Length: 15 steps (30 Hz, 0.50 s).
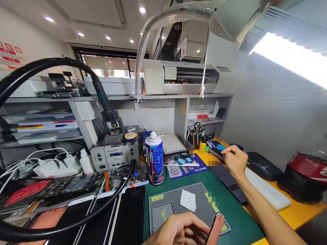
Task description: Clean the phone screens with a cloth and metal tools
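Note:
At the bottom middle, my left hand [177, 226] is closed around a reddish-brown phone case [216, 228], tilted and seen nearly edge-on. Whether a phone sits inside it I cannot tell. My right hand [235, 161] is stretched forward on the right, its fingers curled together beside a bright blue piece [221, 147] and a long black object [216, 153]. What those fingers hold, if anything, is hidden. Beneath my right wrist lies a dark phone [233, 185]. A grey textured repair mat [184, 200] carries a folded white wipe [188, 200] behind my left hand.
A blue spray can [154, 158] stands behind the mat. Left of it are a hot-air station [116, 154], a looping black hose [51, 234] and several phone screens [131, 214]. On the right are a white slab [268, 190], a black case [264, 165] and a dark bottle [304, 175].

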Each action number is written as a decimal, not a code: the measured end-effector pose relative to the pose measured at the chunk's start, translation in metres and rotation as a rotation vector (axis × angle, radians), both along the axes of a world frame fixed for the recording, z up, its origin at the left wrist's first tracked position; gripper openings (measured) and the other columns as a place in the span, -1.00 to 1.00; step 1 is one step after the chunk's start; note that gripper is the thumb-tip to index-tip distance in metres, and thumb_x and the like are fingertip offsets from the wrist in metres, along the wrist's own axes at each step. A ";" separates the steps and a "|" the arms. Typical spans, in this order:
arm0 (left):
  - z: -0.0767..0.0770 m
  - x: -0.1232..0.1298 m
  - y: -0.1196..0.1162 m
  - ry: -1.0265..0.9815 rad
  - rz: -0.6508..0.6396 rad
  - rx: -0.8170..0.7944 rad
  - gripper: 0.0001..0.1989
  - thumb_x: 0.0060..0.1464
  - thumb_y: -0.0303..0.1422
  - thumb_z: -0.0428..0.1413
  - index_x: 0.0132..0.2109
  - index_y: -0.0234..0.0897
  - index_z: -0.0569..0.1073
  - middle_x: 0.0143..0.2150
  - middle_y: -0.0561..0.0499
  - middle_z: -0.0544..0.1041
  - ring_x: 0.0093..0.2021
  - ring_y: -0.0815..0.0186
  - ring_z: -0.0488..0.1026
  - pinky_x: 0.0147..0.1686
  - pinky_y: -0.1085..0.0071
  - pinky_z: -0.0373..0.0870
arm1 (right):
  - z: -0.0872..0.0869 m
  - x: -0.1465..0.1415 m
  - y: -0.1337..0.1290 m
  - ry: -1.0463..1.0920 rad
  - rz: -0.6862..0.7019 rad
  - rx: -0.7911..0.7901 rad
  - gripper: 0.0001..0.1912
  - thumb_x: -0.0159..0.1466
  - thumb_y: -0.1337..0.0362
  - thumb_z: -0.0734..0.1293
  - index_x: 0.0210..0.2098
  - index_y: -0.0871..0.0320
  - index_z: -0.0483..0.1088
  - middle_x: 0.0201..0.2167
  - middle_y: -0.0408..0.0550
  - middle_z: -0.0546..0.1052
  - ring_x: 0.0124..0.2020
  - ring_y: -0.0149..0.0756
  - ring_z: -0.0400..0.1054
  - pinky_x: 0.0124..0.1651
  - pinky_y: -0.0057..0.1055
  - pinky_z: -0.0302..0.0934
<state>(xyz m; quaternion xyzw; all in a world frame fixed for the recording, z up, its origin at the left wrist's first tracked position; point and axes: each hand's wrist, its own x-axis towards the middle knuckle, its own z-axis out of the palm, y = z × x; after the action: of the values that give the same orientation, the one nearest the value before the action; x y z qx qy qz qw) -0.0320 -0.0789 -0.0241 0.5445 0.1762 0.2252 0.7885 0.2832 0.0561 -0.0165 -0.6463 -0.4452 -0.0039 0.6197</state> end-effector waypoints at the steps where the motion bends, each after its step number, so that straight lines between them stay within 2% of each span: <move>1: 0.000 -0.001 -0.001 -0.003 0.005 -0.011 -0.35 -0.15 -0.12 0.36 0.05 -0.39 0.48 -0.06 -0.30 0.57 -0.02 0.01 0.52 0.07 0.10 0.28 | 0.000 -0.001 0.000 -0.001 0.011 -0.011 -0.70 0.34 0.22 0.33 0.03 0.20 0.40 0.01 0.01 0.48 -0.11 -0.16 0.44 -0.11 -0.16 0.39; 7: 0.004 -0.005 -0.002 0.010 -0.001 -0.008 -0.37 -0.11 -0.14 0.35 0.08 -0.39 0.46 -0.01 -0.29 0.56 0.03 -0.02 0.50 0.13 0.03 0.24 | -0.002 -0.004 0.000 0.013 0.074 -0.033 -0.73 0.35 0.22 0.32 0.00 0.19 0.41 -0.01 0.01 0.49 -0.10 -0.16 0.44 -0.08 -0.15 0.38; 11: 0.003 -0.005 0.000 0.019 -0.004 -0.001 -0.38 -0.11 -0.12 0.34 0.06 -0.37 0.47 -0.02 -0.30 0.56 0.04 -0.04 0.49 0.09 0.08 0.27 | -0.006 -0.002 0.003 0.023 0.112 -0.006 -0.70 0.35 0.22 0.33 0.03 0.19 0.39 0.00 0.02 0.48 -0.11 -0.16 0.45 -0.10 -0.15 0.40; 15: 0.000 -0.004 0.003 0.021 -0.017 0.018 -0.36 -0.16 -0.04 0.34 0.02 -0.32 0.49 -0.08 -0.24 0.58 0.01 0.00 0.49 0.09 0.12 0.25 | -0.011 0.002 0.008 0.051 0.148 0.052 -0.68 0.34 0.22 0.33 0.05 0.19 0.38 0.04 0.03 0.46 -0.09 -0.14 0.44 -0.11 -0.16 0.40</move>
<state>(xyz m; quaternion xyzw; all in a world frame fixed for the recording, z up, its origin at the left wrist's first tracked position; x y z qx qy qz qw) -0.0356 -0.0759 -0.0242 0.5555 0.1775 0.2143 0.7836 0.2853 0.0638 -0.0280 -0.5952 -0.4756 0.0466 0.6460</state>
